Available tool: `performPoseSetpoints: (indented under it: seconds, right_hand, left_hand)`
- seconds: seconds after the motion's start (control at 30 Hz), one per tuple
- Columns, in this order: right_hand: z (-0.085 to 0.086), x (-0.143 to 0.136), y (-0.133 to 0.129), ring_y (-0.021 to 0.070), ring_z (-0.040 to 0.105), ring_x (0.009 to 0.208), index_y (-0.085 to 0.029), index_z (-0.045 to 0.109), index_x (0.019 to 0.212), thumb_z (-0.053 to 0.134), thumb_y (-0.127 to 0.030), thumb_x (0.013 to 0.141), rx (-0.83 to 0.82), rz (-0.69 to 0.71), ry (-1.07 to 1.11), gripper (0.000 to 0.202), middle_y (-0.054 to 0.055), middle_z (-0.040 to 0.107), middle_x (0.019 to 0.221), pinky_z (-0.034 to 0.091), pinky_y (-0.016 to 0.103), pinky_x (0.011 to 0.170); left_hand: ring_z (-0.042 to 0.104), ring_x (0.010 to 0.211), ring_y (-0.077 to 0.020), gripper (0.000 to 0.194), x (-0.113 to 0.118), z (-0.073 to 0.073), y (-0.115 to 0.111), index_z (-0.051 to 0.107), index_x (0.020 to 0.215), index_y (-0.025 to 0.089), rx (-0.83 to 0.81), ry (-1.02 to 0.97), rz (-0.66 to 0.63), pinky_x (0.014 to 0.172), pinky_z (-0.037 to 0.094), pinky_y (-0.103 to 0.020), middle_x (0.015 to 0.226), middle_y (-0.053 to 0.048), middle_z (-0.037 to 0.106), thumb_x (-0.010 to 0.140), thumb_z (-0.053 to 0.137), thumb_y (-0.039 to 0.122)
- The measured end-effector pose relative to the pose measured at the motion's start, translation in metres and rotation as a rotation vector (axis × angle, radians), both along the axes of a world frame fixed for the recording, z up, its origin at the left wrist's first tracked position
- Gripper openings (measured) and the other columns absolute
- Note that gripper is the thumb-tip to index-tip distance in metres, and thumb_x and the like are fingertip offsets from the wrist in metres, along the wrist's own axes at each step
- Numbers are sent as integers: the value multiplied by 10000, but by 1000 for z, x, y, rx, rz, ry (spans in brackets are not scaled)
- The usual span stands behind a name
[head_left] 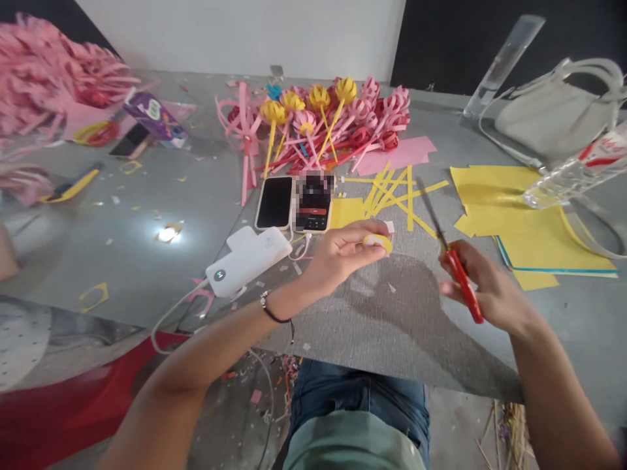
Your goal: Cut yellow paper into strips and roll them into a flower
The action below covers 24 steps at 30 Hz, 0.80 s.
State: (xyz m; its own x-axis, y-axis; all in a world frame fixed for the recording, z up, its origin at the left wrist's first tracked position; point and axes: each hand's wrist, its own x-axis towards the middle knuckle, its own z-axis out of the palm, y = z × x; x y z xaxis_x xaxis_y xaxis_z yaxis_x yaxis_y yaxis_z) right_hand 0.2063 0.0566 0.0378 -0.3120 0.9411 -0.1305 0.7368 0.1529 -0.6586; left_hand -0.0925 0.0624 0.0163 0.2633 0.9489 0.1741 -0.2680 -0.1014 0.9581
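My left hand (349,249) pinches a small rounded yellow-and-white paper piece (377,243) above the table. In my right hand (482,287) are red-handled scissors (463,285), their dark blades pointing up and away to the left, apart from the paper piece. Just beyond both hands lie loose yellow paper strips (392,189), some crossing each other. A yellow paper sheet (347,213) is partly covered by the phones and my left hand. Yellow and pink paper flowers (318,98) on paper stems are heaped behind the strips.
Two phones (275,202) and a white power bank (249,260) with cables lie left of my hands. Yellow sheets (553,245), a clear bottle (573,173) and a pale handbag (543,117) occupy the right. At far left, another person's hand (24,183) is near a yellow-and-black tool (73,186).
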Motion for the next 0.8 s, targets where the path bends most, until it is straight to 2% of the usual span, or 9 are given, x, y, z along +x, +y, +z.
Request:
performPoseSetpoints:
  seconds: [0.1,0.23,0.33,0.47,0.6,0.8]
  right_hand:
    - [0,-16,-8,183,471,727,-254,493,1024,700,-717,892,-54,117,54,524,-16,543,835,377,331,667]
    - [-1,-29,-12,168,411,710,-244,456,914,635,-779,911,-116,161,152,564,-25,491,806,343,324,658]
    - [-3,-31,-12,171,393,718,-242,453,899,613,-782,921,-148,152,186,564,-23,474,810,329,324,657]
    - [-8,-33,-12,169,401,711,-239,470,889,639,-703,944,-151,150,186,496,-25,482,788,321,322,652]
    - [-11,-38,-16,158,388,692,-238,462,855,681,-639,943,-132,82,162,466,-39,461,743,306,316,645]
    - [-13,-41,-19,137,329,636,-241,429,798,730,-678,898,9,20,113,539,-55,378,681,275,308,594]
  left_hand:
    - [673,1213,-245,88,-2,9,-1,836,913,224,61,4,-12,1006,578,-402,1235,-91,723,884,837,308]
    - [655,1253,-260,90,-4,14,0,834,893,224,61,38,0,1061,558,-421,1203,-98,723,865,852,307]
    - [666,1233,-263,112,-6,14,1,830,875,224,47,30,7,1063,560,-436,1218,-94,719,856,863,330]
    - [662,1250,-266,98,-6,14,1,838,891,227,42,12,0,1083,550,-443,1215,-94,724,859,863,316]
    - [655,1287,-287,106,-6,14,0,839,898,224,16,-13,-25,1072,557,-451,1260,-100,721,859,867,318]
    - [652,1315,-289,124,-7,9,1,833,902,226,-2,-16,-47,1119,539,-480,1319,-87,720,879,855,345]
